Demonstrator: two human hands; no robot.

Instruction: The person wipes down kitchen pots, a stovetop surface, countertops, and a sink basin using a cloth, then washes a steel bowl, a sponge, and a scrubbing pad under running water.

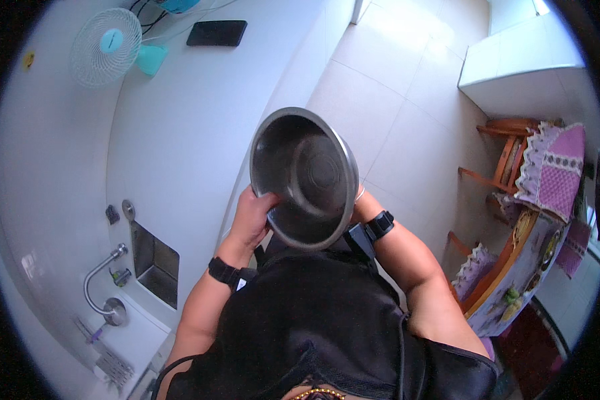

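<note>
A round stainless steel basin (305, 170) is held up in front of my body, tilted so that its inside faces left and upward; nothing shows inside it. My left hand (253, 214) grips its near left rim, the thumb over the edge and on the inner wall. Behind the basin's right side is my right hand (356, 204), mostly hidden by the metal, so its fingers cannot be made out. Both wrists wear black straps.
Left lies a white countertop (180, 130) with a steel sink (157, 270), a curved faucet (92, 287), a small fan (107, 47) and a black phone (216, 33). At right stand wooden chairs (505, 160) and a covered table (520, 275) on the tiled floor (395, 125).
</note>
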